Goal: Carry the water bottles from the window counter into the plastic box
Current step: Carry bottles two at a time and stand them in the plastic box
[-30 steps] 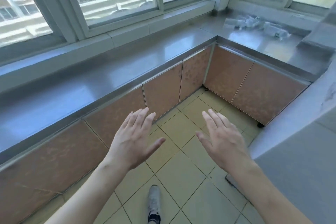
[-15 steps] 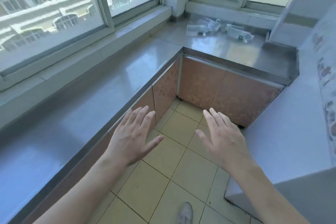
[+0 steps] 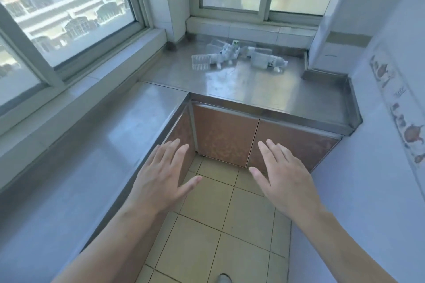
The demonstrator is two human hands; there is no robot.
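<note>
Several clear plastic water bottles (image 3: 226, 55) lie on their sides in a loose pile on the steel window counter (image 3: 264, 85), straight ahead under the far window. One of them (image 3: 268, 60) lies at the pile's right end. My left hand (image 3: 162, 179) and my right hand (image 3: 285, 177) are held out in front of me over the tiled floor, palms down, fingers spread, holding nothing. Both are well short of the bottles. No plastic box is in view.
The counter runs in an L, along the left window (image 3: 76, 158) and across the far wall. Brown cabinet doors (image 3: 225, 133) sit beneath it. A pale wall (image 3: 372, 190) closes in on the right. The yellow tiled floor (image 3: 218, 225) forms a narrow aisle, with my shoe tip (image 3: 224, 278) at the bottom.
The view has swung right and moved forward, so the bottles now lie straight ahead and closer. Both hands stay open and held out the same way.
</note>
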